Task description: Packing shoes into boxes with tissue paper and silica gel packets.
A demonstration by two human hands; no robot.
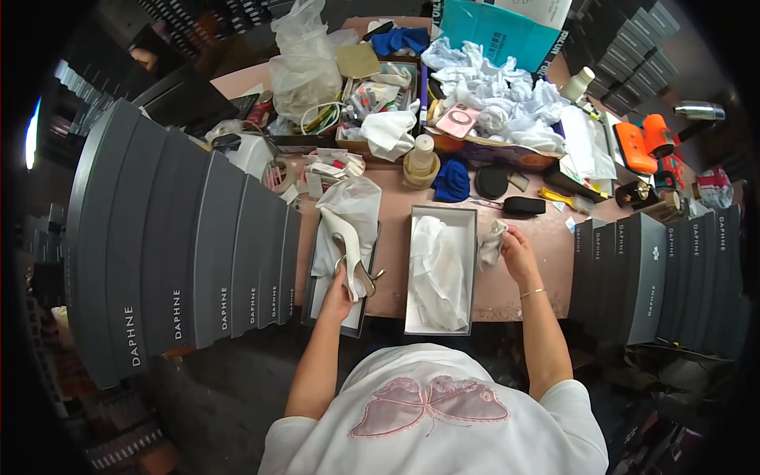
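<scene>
My left hand (339, 294) is closed on a cream high-heeled shoe (343, 234), tilted with its metallic-looking heel to the right. Beneath the shoe lies a dark-edged shoebox part (354, 323) with white tissue paper (362, 198) spilling from its far end. To the right of it stands an open shoebox (474, 273), grey-rimmed, with crumpled white tissue (440, 273) inside. My right hand (519, 253) pinches a small greyish cloth (491, 244) just beyond that box's right side, above the pinkish tabletop (518, 297).
Tall stacks of dark grey shoeboxes flank me at left (182, 237) and right (633, 277). Behind the boxes are a bottle in a tape roll (422, 162), a blue cloth (452, 180), a black round tin (491, 182), a yellow-handled brush (566, 198) and a carton of crumpled paper (499, 150).
</scene>
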